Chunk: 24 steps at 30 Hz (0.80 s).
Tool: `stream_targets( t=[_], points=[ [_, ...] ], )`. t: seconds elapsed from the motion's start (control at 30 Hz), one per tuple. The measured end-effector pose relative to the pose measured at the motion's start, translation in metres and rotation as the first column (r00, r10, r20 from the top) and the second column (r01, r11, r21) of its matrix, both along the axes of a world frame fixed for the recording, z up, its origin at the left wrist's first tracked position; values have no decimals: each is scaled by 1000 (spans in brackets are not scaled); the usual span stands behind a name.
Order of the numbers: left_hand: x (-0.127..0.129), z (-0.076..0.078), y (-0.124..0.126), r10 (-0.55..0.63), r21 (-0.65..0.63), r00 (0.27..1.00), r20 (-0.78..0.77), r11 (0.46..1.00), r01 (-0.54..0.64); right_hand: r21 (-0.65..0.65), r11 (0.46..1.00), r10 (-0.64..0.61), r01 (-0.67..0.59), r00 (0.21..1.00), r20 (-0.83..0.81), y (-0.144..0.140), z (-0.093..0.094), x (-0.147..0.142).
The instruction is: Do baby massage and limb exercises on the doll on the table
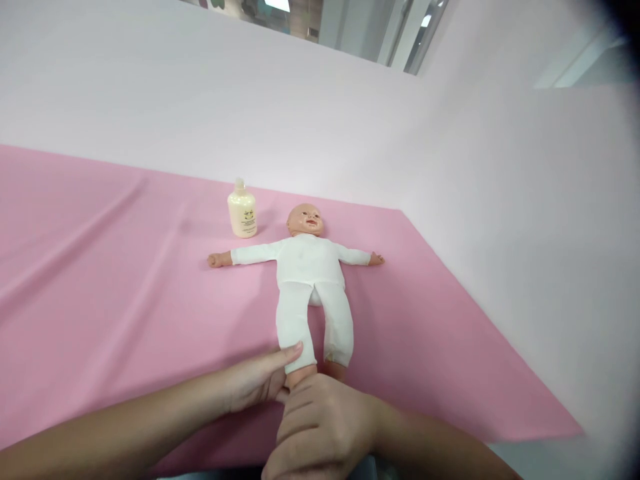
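Doll (pixel 309 262) on its back near the middle of the bench, head toward the far edge, feet toward the wearer. Both arms stretched straight out to the sides. Clothing: white long-sleeved top (pixel 306 261) and white trousers (pixel 294 313); a small yellowish mark near the cuff of the trouser leg on the right of the view. Legs slightly apart.

Left hand (pixel 263 375): at the leg on the left of the view. Thumb laid across the front of the trouser just above the cuff, fingers curled behind the lower leg. Grip partly closed, with the leg between thumb and fingers.

Right hand (pixel 323 427): just below the left, back of the hand upward, fingers folded into a closed grip around the foot end of that same leg. The foot is hidden by the knuckles, so the exact hold is hard to read. This hand also covers the far end of the other leg.

Bottle (pixel 243 215): pale cream, upright, dark print on its front, narrow top. Stands to the left of the doll's head, beyond the outstretched arm and apart from it.

Bench surface: pink cover (pixel 150 320), long creases at left. Behind and to the right, plain white wall (pixel 250 107). At the upper edge, a window-like opening (pixel 350 30) with grey panels.
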<state>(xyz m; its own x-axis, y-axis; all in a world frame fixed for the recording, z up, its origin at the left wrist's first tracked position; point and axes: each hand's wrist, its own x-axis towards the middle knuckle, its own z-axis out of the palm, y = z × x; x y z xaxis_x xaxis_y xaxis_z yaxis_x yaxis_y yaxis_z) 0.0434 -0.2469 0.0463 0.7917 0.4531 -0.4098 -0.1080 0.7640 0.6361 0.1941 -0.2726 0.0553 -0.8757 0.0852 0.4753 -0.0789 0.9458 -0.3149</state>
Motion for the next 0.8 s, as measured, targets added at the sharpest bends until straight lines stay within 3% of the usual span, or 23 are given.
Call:
stream_targets(
  t=[0.23,0.37,0.5,0.63,0.73,0.8],
  points=[
    [-1,-2,-1,40,-81,999,-14,996,-41,-205,979,6,-1,1000,25,-2,4,0],
    [-1,0,0,22,-51,1000,-13,998,-22,-411,912,10,4,999,33,0,9,4],
    [0,9,0,-10,-22,1000,-20,1000,10,-638,767,-1,-67,994,-106,3,18,8],
    [0,13,0,-40,21,999,-23,999,40,-812,567,-57,-141,976,-209,2,15,12],
    [0,11,1,-21,85,999,-30,996,24,-883,429,-160,-189,947,-280,6,9,17],
    [1,8,1,44,127,999,-6,991,-43,-897,381,-283,-222,896,-342,13,9,21]
  ],
)
